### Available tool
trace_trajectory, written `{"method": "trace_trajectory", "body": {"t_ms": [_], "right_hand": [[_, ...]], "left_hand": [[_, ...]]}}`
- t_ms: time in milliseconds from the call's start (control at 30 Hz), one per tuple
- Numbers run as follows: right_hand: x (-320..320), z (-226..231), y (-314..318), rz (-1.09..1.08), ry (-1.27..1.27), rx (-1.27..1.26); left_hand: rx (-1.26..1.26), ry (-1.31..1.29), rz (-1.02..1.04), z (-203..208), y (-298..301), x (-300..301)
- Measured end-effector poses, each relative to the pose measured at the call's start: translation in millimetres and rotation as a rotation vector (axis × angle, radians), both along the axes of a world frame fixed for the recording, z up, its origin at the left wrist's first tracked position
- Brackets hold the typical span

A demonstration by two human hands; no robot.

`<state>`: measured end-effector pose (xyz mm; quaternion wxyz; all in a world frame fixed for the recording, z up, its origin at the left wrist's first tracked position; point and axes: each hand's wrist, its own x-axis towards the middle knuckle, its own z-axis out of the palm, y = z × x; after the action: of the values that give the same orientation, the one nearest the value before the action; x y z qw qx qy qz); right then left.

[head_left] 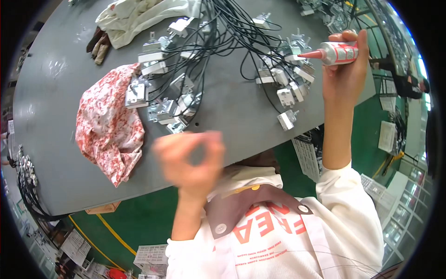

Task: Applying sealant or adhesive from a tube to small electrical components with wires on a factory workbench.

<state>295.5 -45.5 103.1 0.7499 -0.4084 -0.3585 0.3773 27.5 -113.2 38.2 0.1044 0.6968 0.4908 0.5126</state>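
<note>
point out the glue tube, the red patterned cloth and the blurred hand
glue tube (338,52), head view, on its grey body
red patterned cloth (104,128), head view, on its middle folds
left hand (190,158), head view, on the blurred palm

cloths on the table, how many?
2. A red-and-white patterned cloth lies at the left of the grey table; a cream cloth lies bunched at the far edge, by the wired metal parts. Others may be hidden beyond the frame.

A factory assembly floor: a wide grey surface (241,111) carries many small metal switch-like parts (169,111) trailing black cables (223,28). Below the surface runs a green painted floor (139,218) with yellow lines (111,232); right of it stand metal racks (399,83).
</note>
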Motion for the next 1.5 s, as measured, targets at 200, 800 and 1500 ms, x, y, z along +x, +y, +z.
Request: {"method": "trace_trajectory", "body": {"t_ms": [200,800,1500], "right_hand": [[-3.3,3.1,-9.8,-0.005,0.134,-0.039],[-25.1,-8.5,-16.4,0.233,-0.419,0.075],[-28.4,-0.4,9.9,0.371,-0.667,0.041]], "left_hand": [[-0.305,0.116,-0.501,-19.6,-15.5,105.4],[-0.759,-1.058,-0.384,-15.0,2.8,33.0],[-0.780,-1.049,-0.364,-16.5,6.6,39.6]]}}
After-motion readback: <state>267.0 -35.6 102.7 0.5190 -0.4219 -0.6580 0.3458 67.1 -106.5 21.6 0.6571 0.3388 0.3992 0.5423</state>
